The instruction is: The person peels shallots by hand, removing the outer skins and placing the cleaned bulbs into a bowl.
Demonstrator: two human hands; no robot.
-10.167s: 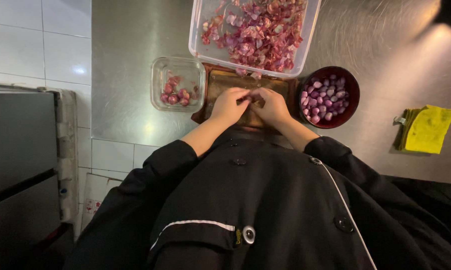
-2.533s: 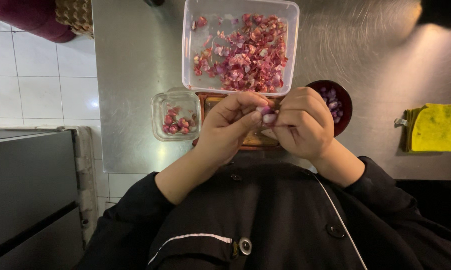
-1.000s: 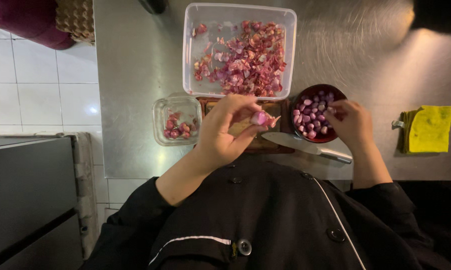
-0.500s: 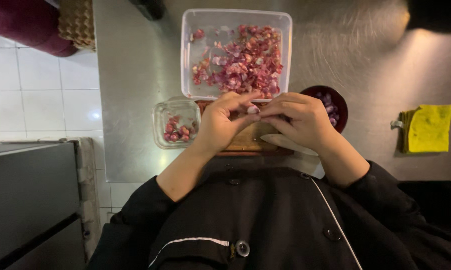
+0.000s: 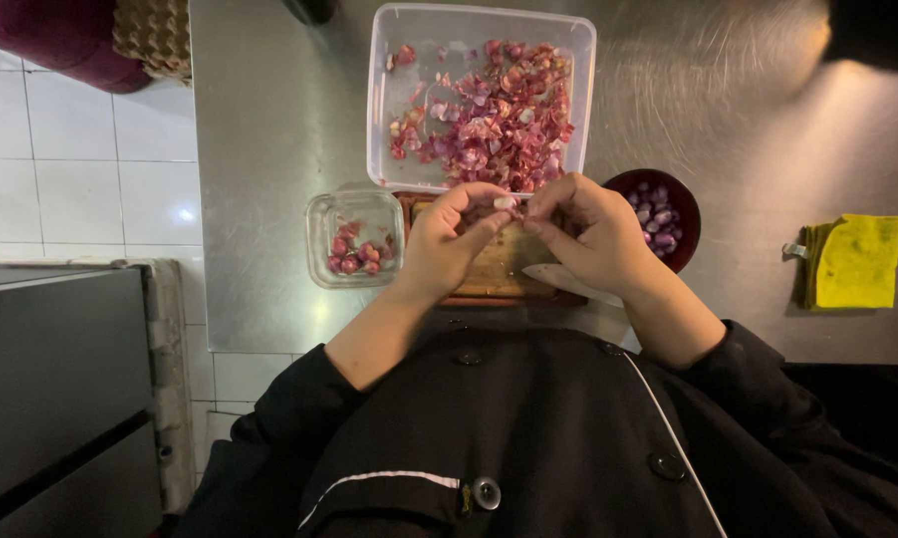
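Two hands meet over one wooden cutting board (image 5: 489, 279): the left hand (image 5: 444, 244) and right hand (image 5: 593, 234) pinch a single small shallot (image 5: 506, 203) between fingertips. Three containers ring them: a large clear tub (image 5: 389, 100) of peels, a small glass box (image 5: 319, 214), a dark bowl (image 5: 690, 214). Open steel counter (image 5: 269, 110) lies left and right.

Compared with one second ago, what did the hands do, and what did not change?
The right hand came back from the dark red bowl to meet the left hand, and both now pinch a small shallot over the wooden board. The large tub of peels, small glass container and yellow cloth stayed put.
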